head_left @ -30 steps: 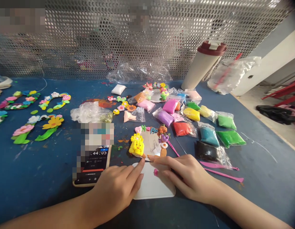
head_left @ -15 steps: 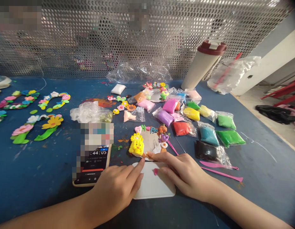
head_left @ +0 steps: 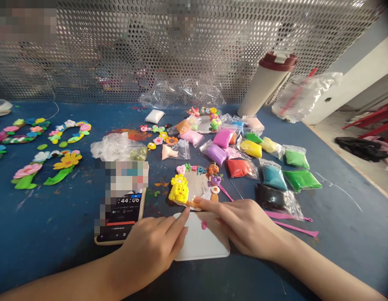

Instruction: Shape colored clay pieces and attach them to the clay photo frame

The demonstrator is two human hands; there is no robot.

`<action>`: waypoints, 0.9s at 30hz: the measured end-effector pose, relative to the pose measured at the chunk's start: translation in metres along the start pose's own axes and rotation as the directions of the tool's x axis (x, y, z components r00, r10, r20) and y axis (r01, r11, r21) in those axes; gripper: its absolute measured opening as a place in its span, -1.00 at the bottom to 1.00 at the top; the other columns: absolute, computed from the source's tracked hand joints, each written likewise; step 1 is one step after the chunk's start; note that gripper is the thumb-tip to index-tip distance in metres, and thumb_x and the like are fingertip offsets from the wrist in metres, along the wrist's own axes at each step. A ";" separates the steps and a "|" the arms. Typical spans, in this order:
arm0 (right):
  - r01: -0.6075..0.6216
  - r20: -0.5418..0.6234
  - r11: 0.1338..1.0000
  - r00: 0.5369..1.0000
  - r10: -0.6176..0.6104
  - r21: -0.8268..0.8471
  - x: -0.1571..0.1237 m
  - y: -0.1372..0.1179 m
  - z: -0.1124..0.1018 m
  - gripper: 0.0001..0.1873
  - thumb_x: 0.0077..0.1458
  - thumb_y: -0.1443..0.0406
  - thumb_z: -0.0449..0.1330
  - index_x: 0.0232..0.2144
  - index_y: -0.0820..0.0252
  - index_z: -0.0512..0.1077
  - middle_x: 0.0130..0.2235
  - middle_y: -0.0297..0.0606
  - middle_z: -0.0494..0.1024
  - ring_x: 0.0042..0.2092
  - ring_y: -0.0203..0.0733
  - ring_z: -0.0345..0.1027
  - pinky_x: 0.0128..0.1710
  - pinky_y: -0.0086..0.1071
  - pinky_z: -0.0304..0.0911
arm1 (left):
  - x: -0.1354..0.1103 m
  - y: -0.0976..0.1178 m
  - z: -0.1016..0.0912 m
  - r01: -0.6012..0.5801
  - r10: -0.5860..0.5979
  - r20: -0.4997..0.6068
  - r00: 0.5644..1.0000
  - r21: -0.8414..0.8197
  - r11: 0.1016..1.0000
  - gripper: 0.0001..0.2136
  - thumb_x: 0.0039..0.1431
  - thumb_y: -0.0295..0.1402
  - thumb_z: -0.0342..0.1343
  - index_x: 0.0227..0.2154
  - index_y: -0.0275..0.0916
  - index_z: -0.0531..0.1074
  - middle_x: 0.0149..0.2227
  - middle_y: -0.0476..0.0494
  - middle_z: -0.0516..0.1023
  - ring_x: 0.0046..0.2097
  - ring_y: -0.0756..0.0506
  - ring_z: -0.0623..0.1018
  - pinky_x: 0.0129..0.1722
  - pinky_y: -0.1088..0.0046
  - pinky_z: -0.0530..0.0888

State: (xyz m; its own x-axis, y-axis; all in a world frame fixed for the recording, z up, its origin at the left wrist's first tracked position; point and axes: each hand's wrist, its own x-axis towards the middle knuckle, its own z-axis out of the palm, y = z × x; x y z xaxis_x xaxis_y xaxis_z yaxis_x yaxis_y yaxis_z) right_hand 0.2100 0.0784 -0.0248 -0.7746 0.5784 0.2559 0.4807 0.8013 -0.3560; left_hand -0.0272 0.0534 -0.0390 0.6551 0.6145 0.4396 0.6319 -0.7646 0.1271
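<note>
A small decorated board (head_left: 195,186) lies in front of me, edged with clay figures and letters. A yellow clay character (head_left: 179,189) covers its left side, and a purple clay figure (head_left: 215,180) sits on the right. My left hand (head_left: 160,238) reaches its stretched index finger to the board's lower edge, other fingers bent, holding nothing. With index finger extended, my right hand (head_left: 244,225) presses on brown-orange clay (head_left: 196,204) along that edge; its fingers are apart. Below lies a white plastic board (head_left: 201,244) with a pink clay bit (head_left: 204,225) on it.
Clay bags, including a red one (head_left: 238,168) and a black one (head_left: 271,197), spread to the right near pink modelling tools (head_left: 296,228). A phone (head_left: 121,215) is at left, beyond it clay flower wreaths (head_left: 70,131). A tumbler (head_left: 265,85) stands behind, before a perforated metal screen (head_left: 118,54).
My right index finger has shifted slightly up and right along the board's lower edge, exposing more brown-orange clay. The right thumb has moved off the pink bit. My left hand is nearly still.
</note>
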 end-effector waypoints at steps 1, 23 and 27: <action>-0.030 -0.037 0.999 0.999 0.031 0.011 -0.002 0.000 -0.002 -0.64 0.32 0.35 -0.14 0.12 0.33 0.18 -0.31 -0.15 0.60 -0.44 -0.22 0.44 -0.52 -0.38 0.15 | 0.000 0.000 0.000 -0.001 0.001 0.002 1.000 0.004 1.000 -0.72 0.37 -0.45 -0.17 -0.05 -0.41 0.41 -0.56 0.02 0.50 -0.59 -0.02 0.50 -0.62 0.39 0.32; -0.108 0.050 0.992 0.993 0.105 0.070 -0.012 0.002 -0.006 -0.60 0.35 0.26 -0.20 -0.04 0.24 0.38 -0.49 -0.25 0.50 -0.51 -0.24 0.34 -0.51 -0.40 0.12 | 0.006 0.002 0.002 -0.064 0.055 0.068 0.996 0.138 0.988 -0.70 0.38 -0.41 -0.17 0.02 -0.43 0.36 -0.58 0.05 0.44 -0.58 -0.03 0.50 -0.64 0.40 0.28; -0.322 0.001 0.897 0.941 0.338 0.304 -0.009 -0.001 -0.009 -0.60 0.36 0.20 -0.20 -0.11 0.15 0.42 -0.47 -0.28 0.52 -0.47 -0.25 0.39 -0.45 -0.43 0.26 | 0.008 0.002 0.000 -0.086 0.081 0.050 0.995 0.107 0.991 -0.70 0.38 -0.41 -0.17 0.04 -0.38 0.36 -0.57 0.05 0.45 -0.58 -0.03 0.49 -0.62 0.39 0.28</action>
State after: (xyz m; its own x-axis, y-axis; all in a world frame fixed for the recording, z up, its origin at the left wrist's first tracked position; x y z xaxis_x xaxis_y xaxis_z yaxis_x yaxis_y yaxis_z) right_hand 0.2200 0.0733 -0.0187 -0.5672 0.8148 0.1199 0.5553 0.4859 -0.6750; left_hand -0.0208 0.0573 -0.0348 0.7238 0.5598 0.4034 0.6142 -0.7892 -0.0070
